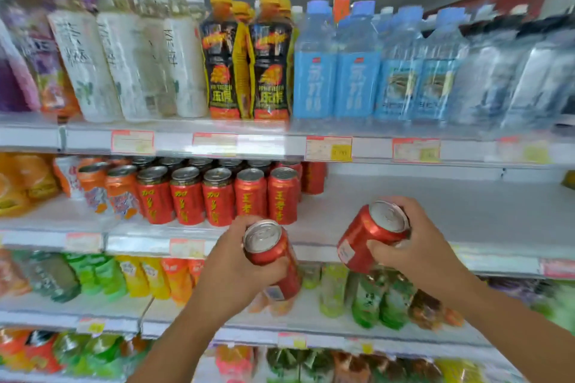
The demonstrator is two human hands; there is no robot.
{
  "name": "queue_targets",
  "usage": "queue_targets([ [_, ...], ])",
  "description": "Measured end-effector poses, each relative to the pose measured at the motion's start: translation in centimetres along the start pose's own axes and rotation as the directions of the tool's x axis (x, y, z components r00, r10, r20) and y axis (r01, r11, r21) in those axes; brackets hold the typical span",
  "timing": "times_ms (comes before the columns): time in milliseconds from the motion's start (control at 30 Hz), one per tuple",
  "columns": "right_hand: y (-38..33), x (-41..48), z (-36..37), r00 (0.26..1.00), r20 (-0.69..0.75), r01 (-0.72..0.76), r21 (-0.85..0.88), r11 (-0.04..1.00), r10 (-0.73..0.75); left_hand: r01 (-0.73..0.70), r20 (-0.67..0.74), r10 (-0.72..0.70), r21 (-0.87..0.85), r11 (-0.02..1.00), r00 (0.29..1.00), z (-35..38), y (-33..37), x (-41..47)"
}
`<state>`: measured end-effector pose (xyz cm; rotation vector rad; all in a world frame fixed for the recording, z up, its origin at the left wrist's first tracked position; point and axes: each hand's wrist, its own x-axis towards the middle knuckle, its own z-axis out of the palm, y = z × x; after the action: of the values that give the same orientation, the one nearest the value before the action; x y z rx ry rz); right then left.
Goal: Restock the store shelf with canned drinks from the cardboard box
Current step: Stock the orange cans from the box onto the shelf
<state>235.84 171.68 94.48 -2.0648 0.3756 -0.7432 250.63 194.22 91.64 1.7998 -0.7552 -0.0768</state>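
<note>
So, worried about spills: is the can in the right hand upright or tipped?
Tipped. The can in the right hand leans, its silver top pointing up and right, its base down and left.

Cans stand left on the shelf.

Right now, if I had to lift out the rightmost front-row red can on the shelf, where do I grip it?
Grip its mid body, coming from the front right: the rightmost front-row red can stands upright, its left flank crowded by a neighbouring can, with bare shelf on its right.
</note>
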Motion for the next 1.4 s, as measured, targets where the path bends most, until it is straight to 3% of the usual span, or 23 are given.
queue_targets([
  [300, 3.3, 8.7, 2.9, 0.998, -0.048, -0.037, 0.087, 0.996, 0.041, -0.004, -0.003, 0.004, -0.019, 1.000, 1.000, 2.1, -0.2, 4.3],
  [600, 5.0, 13.2, 7.0, 0.992, -0.082, -0.091, 0.020, 0.996, 0.092, -0.039, 0.041, 0.039, -0.011, 0.999, 0.998, 0.9, -1.4, 8.6],
  [733, 5.8, 13.3, 7.1, 0.980, 0.087, -0.185, 0.097, 0.978, 0.177, -0.070, 0.071, 0.071, -0.010, 0.997, 0.995, 0.8, -1.2, 10.0],
  [800, 6.8, 13.1, 7.0, 0.973, 0.132, -0.196, 0.039, 0.980, 0.190, -0.090, 0.086, 0.091, -0.009, 0.996, 0.992, 0.8, -1.1, 10.3],
  [967, 7.3, 14.1, 7.9, 0.979, 0.026, -0.196, -0.106, 0.975, 0.200, -0.100, 0.103, 0.103, -0.038, 0.994, 0.989, 0.7, -1.4, 10.6],
  [1400, 7.4, 16.7, 10.6, 0.979, -0.022, -0.202, -0.140, 0.969, 0.200, -0.074, 0.056, 0.080, -0.101, 0.992, 0.995, -0.1, -2.3, 9.7],
])
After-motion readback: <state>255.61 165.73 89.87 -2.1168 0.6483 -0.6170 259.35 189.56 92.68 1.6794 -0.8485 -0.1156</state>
